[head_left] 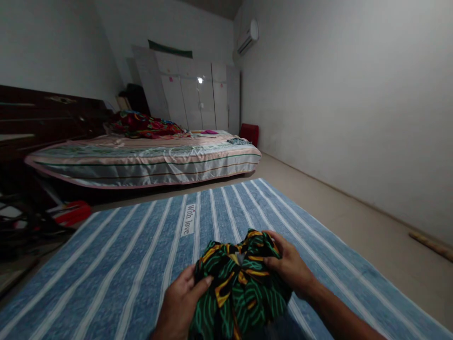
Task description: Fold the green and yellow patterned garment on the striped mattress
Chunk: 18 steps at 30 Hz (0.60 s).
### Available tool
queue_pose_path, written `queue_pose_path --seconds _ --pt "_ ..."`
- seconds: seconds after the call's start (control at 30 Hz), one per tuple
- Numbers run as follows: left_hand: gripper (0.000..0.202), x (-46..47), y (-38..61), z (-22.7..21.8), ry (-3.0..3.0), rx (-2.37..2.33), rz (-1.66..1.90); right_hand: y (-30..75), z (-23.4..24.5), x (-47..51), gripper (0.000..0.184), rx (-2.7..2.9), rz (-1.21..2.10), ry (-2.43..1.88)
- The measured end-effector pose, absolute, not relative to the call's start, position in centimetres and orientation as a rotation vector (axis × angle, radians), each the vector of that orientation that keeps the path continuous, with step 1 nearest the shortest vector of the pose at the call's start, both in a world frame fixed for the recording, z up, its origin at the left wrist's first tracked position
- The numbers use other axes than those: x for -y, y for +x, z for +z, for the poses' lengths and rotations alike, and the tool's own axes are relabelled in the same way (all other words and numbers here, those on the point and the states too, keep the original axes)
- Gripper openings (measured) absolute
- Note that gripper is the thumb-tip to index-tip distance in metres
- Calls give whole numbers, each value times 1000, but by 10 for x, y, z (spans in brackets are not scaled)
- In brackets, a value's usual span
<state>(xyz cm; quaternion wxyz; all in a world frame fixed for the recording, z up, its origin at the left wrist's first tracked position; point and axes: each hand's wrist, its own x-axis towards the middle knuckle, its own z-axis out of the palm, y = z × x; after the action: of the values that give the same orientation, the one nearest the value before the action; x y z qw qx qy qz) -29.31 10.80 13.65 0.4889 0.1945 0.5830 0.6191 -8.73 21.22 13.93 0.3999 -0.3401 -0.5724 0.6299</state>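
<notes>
Between my two hands is a bunched piece of patterned cloth [244,288], black with green lines and yellow-orange shapes. It looks like a garment, though its exact kind is unclear. My left hand [182,300] grips its left edge, thumb on top and fingers underneath. On the far right edge my right hand [288,264] pinches the cloth, thumb over the front. A small pale patch, perhaps a label, shows near the gathered top. Beneath lies a blue and white striped sheet [141,255] with "With love" printed on it. The cloth's lower part runs out of view.
Beyond the sheet stands a bed [159,163] with a satin striped cover and a red floral blanket [145,125]. A pale wardrobe [191,94] is behind it. A white wall [354,94] borders the right, with a wooden stick [432,245] on the floor. Red item [73,213] at left.
</notes>
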Motion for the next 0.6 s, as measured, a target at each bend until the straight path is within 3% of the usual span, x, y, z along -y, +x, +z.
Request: queue_pose_path --seconds 0.6 --pt "25 -413 -310 107 795 -1434 1718 -114 138 -504 77 1715 1109 -1123"
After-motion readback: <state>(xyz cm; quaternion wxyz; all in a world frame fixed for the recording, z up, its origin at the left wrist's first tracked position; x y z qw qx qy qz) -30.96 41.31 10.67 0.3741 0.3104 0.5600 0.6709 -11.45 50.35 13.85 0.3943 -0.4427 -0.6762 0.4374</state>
